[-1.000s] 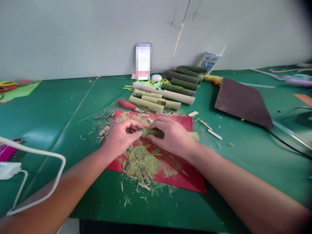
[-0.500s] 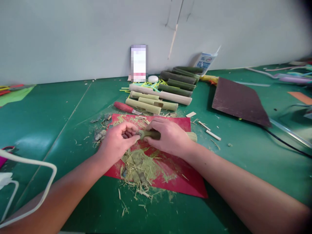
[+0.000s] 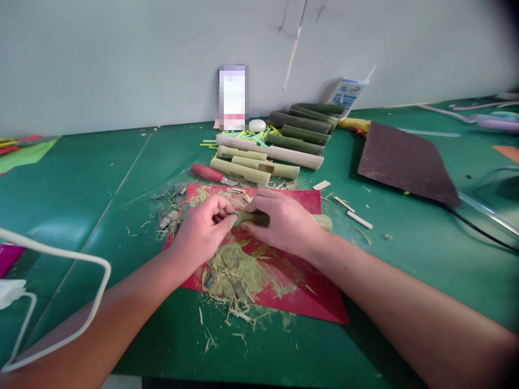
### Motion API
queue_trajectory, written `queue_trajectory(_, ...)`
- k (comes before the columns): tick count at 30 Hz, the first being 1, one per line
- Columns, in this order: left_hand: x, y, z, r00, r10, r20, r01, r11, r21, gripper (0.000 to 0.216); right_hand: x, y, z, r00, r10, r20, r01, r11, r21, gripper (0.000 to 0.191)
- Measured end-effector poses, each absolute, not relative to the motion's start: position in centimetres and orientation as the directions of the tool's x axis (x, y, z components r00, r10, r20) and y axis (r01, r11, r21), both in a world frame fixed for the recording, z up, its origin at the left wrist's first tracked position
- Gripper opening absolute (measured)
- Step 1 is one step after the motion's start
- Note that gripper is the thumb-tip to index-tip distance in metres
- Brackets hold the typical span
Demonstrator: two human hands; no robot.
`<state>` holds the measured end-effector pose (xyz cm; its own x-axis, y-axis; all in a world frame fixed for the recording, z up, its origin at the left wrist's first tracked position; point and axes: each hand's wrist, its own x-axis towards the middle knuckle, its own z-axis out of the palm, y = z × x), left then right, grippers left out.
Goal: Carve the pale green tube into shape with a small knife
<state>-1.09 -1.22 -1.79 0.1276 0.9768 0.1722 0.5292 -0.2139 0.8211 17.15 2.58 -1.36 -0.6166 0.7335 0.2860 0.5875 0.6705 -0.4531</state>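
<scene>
The right hand (image 3: 287, 222) grips a green stick (image 3: 254, 218) at frame centre. The left hand (image 3: 201, 232) pinches its end over the red mat (image 3: 320, 302).

Green table (image 3: 81, 183) — on it red mat (image 3: 312, 300), bamboo lengths (image 3: 275, 154), brown sheet (image 3: 405, 165), shavings (image 3: 168, 220).

Smooth dark-green bamboo stick (image 3: 252, 218) over a matt red paper sheet (image 3: 308, 294) strewn with dry, fibrous pale-green bamboo shavings (image 3: 233, 270); far behind, pale peeled bamboo tubes (image 3: 267, 154) look matt; the green counter (image 3: 81, 183) is faintly glossy; right, a rough brown sandpaper sheet (image 3: 405, 162)
</scene>
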Motion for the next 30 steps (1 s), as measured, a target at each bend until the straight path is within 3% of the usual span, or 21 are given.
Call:
queue_trajectory(18,-1.1,-0.8,-2.1,0.102,0.97,0.22,0.519,-0.24,0.82,0.003,17.4,3.4,-1.3,-0.606,0.744,0.28,0.566,0.651,-0.506,0.012)
queue_trajectory(24,-1.8,0.9,-2.0,-0.062,0.962,0.265,0.503,-0.2,0.841,0.011,17.3,2.9,-1.1,-0.634,0.729,0.259,0.577,0.668,-0.47,0.014)
queue_trajectory(30,-1.8,-0.4,-1.3,0.015,0.949,0.315,0.484,-0.283,0.828,0.01,17.3,2.6,-1.4,-0.652,0.707,0.274,0.608,0.704,-0.368,0.018)
